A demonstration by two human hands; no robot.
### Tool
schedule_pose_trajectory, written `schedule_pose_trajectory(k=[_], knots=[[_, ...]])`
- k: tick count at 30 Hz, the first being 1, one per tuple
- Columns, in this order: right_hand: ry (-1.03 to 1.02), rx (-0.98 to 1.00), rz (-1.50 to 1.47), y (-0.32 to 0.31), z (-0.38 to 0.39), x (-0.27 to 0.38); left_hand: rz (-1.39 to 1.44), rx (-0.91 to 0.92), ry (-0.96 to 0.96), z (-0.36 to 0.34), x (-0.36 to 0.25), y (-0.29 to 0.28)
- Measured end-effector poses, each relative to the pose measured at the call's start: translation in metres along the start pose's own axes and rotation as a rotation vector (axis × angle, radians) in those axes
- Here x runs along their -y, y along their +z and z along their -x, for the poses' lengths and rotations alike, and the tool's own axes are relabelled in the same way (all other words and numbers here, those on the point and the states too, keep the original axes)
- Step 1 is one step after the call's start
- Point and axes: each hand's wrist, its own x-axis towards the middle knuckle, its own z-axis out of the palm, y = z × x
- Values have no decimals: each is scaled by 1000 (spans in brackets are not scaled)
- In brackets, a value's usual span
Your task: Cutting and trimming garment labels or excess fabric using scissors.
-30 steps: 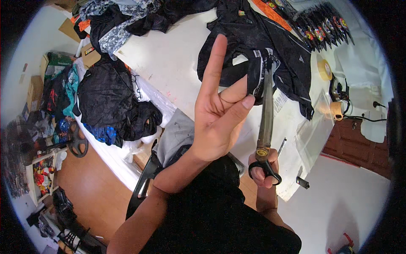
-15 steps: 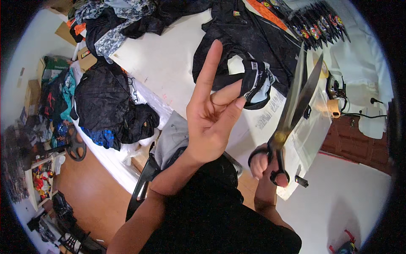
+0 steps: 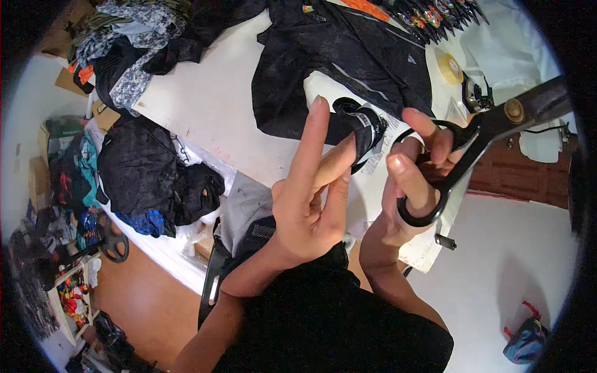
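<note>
My left hand pinches the rolled edge of a black garment, with the index finger stretched out past it. The pinched part is a dark hem with a pale strip of stitching, curled into a loop. My right hand is beside it, thumb and fingers through the black handles of large scissors. Their blades extend right, away from the hem, and run beyond the view. The rest of the garment lies spread over the white table.
Camouflage cloth is heaped at the far left, above a pile of black clothing. A yellow tape roll stands at the right, near shiny badges. A dark bag sits at lower right.
My right hand has risen closer to the hem, and the scissors have swung from pointing up to pointing right. My left hand still grips the hem, its index finger slightly lower.
</note>
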Motion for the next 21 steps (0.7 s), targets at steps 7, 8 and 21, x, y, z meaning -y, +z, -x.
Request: schedule_pose_trajectory(k=[7,8,21], knots=[[26,78,-31,-3,-6,-15,-88,152,-65,5,-3,-3],[-33,67,-69,-1,-6,-19,-82,160,-84,6,-2,-3],[97,150,-151,-16,-6,-18,421,-53,-281,-9,0,4]])
